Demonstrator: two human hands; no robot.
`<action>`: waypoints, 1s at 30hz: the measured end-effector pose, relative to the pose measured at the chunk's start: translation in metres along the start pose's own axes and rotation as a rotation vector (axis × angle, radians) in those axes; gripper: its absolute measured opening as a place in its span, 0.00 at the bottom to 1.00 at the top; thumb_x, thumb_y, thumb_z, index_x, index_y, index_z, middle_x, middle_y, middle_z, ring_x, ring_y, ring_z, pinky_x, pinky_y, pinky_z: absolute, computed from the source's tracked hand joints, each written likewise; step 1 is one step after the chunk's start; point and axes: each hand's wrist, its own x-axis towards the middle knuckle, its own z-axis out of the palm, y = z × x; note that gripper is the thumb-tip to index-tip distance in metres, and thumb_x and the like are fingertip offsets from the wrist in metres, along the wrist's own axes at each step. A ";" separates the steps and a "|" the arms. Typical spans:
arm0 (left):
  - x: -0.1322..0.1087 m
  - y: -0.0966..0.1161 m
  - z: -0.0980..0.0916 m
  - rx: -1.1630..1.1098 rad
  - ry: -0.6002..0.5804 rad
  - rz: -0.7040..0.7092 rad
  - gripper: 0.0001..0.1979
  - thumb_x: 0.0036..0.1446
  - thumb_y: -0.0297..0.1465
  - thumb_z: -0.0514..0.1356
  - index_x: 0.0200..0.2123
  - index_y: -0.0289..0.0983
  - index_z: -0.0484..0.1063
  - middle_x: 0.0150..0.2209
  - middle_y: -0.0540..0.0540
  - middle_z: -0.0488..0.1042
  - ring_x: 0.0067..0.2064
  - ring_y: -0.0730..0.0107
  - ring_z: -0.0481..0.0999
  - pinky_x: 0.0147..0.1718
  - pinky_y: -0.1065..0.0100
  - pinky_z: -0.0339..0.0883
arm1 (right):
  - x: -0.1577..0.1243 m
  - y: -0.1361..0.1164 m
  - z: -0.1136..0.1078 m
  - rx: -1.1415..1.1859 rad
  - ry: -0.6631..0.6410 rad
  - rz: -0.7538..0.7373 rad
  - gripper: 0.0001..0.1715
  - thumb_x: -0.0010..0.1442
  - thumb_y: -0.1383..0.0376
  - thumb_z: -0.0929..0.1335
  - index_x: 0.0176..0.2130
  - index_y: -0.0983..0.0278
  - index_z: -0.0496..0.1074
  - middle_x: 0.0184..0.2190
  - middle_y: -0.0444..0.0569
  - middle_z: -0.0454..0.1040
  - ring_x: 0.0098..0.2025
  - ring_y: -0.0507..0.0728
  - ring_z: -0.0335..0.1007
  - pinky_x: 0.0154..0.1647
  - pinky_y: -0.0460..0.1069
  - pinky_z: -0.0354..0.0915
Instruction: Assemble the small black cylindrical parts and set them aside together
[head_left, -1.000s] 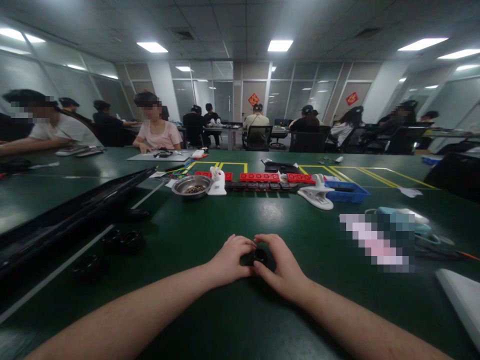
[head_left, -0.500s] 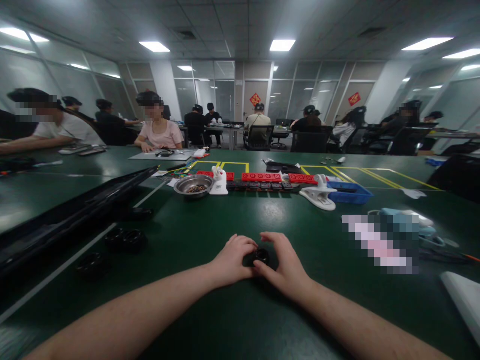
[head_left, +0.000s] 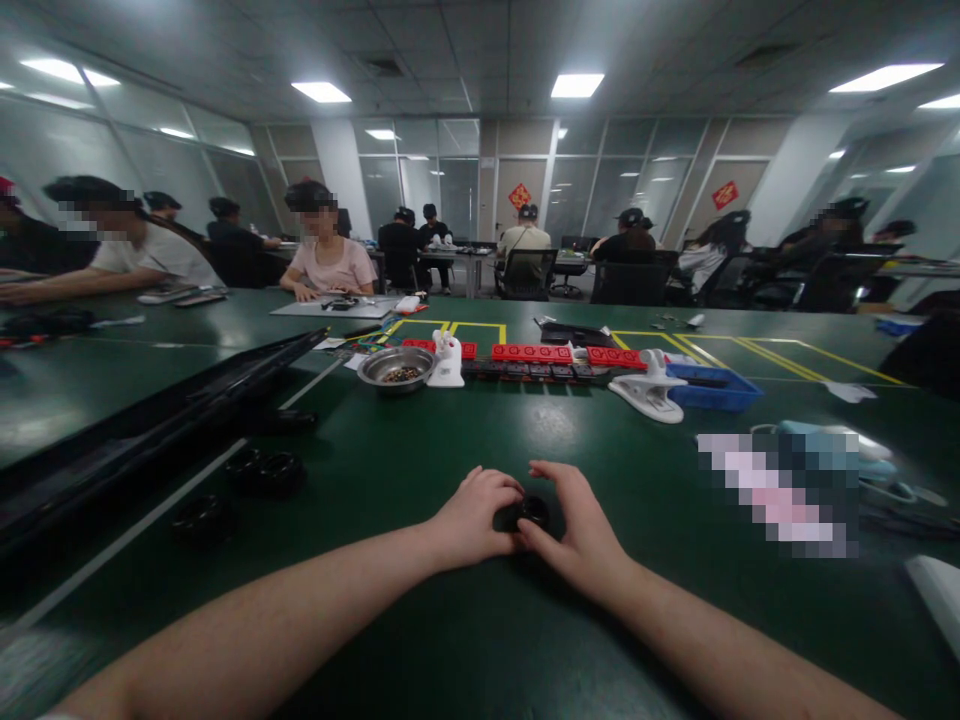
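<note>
A small black round part (head_left: 535, 511) with a ring-like rim lies on the green tabletop between my two hands. My left hand (head_left: 480, 515) curls around its left side, fingertips and thumb against it. On the other side, my right hand (head_left: 574, 525) cups it, thumb on its near edge and fingers bent round the far side. My palms and fingers hide part of it. To the left stand several similar black round parts (head_left: 280, 472), beside a long black housing (head_left: 150, 430).
A metal bowl of small pieces (head_left: 396, 370), white clamps (head_left: 649, 388) and red blocks (head_left: 532, 353) on a dark strip stand ahead. A blue tray (head_left: 716, 390) is right of them. A light-blue object (head_left: 832, 450) lies at right. People sit across the room.
The whole view has shifted slightly, so the scene sits a little further right. My hands stay around the black round part with almost no visible change in grip.
</note>
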 end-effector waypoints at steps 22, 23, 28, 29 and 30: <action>0.000 -0.002 0.001 0.011 -0.010 0.011 0.22 0.45 0.39 0.61 0.45 0.39 0.66 0.46 0.45 0.66 0.50 0.60 0.62 0.54 0.51 0.45 | -0.001 -0.001 -0.001 0.088 -0.098 -0.035 0.23 0.49 0.72 0.62 0.46 0.62 0.58 0.41 0.51 0.67 0.44 0.58 0.65 0.44 0.56 0.63; 0.000 -0.003 0.002 0.010 -0.011 0.007 0.22 0.45 0.38 0.61 0.45 0.39 0.66 0.47 0.45 0.66 0.50 0.59 0.62 0.54 0.51 0.44 | -0.002 -0.002 -0.002 0.097 -0.109 -0.063 0.25 0.48 0.72 0.62 0.48 0.61 0.57 0.43 0.52 0.66 0.46 0.58 0.64 0.46 0.56 0.62; 0.000 -0.002 0.001 0.022 -0.011 0.015 0.17 0.45 0.38 0.61 0.39 0.38 0.69 0.46 0.46 0.66 0.50 0.59 0.62 0.54 0.51 0.45 | 0.000 -0.001 0.000 0.020 -0.039 0.039 0.27 0.48 0.67 0.66 0.48 0.64 0.57 0.43 0.54 0.66 0.45 0.60 0.64 0.46 0.58 0.62; 0.000 -0.002 0.001 0.022 -0.012 0.016 0.17 0.45 0.38 0.61 0.39 0.39 0.69 0.46 0.46 0.66 0.50 0.59 0.62 0.54 0.51 0.45 | 0.000 0.000 0.001 0.010 -0.029 0.080 0.26 0.48 0.65 0.67 0.47 0.64 0.58 0.40 0.53 0.67 0.43 0.60 0.65 0.44 0.58 0.63; 0.000 -0.001 0.001 0.021 -0.015 0.015 0.17 0.45 0.38 0.61 0.39 0.39 0.69 0.46 0.46 0.67 0.50 0.59 0.62 0.54 0.51 0.45 | 0.001 0.000 0.002 0.007 -0.029 0.115 0.26 0.47 0.64 0.67 0.46 0.65 0.59 0.38 0.53 0.67 0.41 0.59 0.66 0.42 0.57 0.64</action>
